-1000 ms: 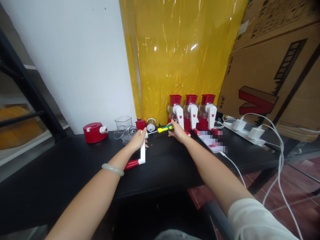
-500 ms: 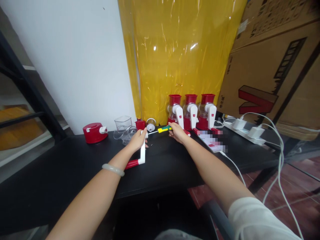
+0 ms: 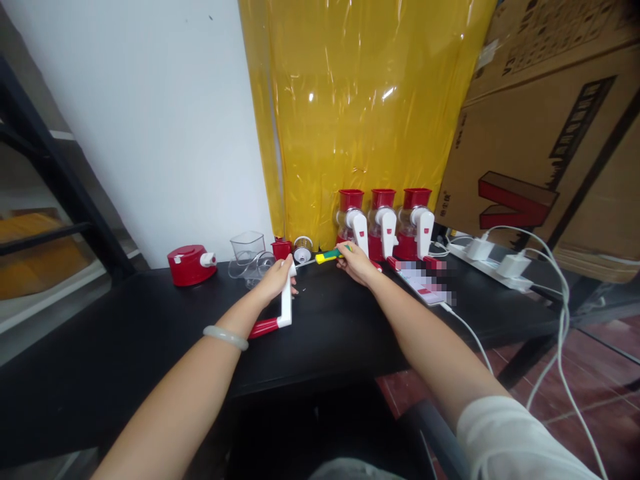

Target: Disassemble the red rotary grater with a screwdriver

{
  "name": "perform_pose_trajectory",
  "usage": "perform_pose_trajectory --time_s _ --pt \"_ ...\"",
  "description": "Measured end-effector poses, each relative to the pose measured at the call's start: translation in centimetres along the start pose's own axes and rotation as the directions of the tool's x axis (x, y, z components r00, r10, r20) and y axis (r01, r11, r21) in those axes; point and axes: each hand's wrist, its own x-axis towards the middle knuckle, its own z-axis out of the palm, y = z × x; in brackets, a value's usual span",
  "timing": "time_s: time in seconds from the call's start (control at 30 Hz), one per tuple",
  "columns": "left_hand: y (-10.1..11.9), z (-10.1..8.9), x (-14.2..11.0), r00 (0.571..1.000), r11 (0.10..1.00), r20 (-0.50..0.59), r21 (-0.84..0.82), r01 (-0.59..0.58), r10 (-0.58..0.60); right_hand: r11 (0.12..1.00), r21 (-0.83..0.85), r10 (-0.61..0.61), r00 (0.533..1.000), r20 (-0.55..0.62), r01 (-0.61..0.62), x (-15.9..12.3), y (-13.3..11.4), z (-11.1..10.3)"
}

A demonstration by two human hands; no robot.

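My left hand [image 3: 275, 280] is closed around the upper end of a white crank handle [image 3: 286, 303], whose red grip points left, low over the black table. In my right hand [image 3: 357, 264] is a screwdriver [image 3: 327, 255] with a green and yellow handle. Its thin shaft runs left to the white end of the crank handle; whether the tip sits inside it is too small to tell. Just behind my left hand are a clear plastic hopper part [image 3: 249, 257], a small red part [image 3: 281, 249] and a metal grater drum [image 3: 303, 250].
A red round base [image 3: 191, 265] stands on the left of the table [image 3: 150, 333]. Three red and white rotary graters [image 3: 384, 223] line the back. Right of them lie a phone [image 3: 423, 283] on a cable and a power strip [image 3: 493, 267]. A large cardboard box [image 3: 540, 147] leans behind.
Both hands keep nearly the same place, with the screwdriver still at the crank handle's end. The whole view has shifted very slightly.
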Motion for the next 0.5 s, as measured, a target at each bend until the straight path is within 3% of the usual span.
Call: perform_pose_trajectory --time_s 0.2,0.33,0.5 --pt "0.39 -0.02 -0.40 0.999 0.999 0.039 -0.032 0.025 -0.024 0.999 0.039 -0.018 1.000 0.010 0.017 -0.11 -0.26 0.10" --pt "0.38 0.06 -0.29 1.000 0.999 0.006 0.045 -0.011 0.011 0.999 0.049 -0.006 1.000 -0.007 0.006 -0.12 -0.38 0.31" --pt "0.31 0.14 -0.35 0.990 0.982 -0.091 0.170 -0.088 0.104 0.989 -0.042 0.136 0.985 -0.108 -0.141 0.19 -0.22 0.15"
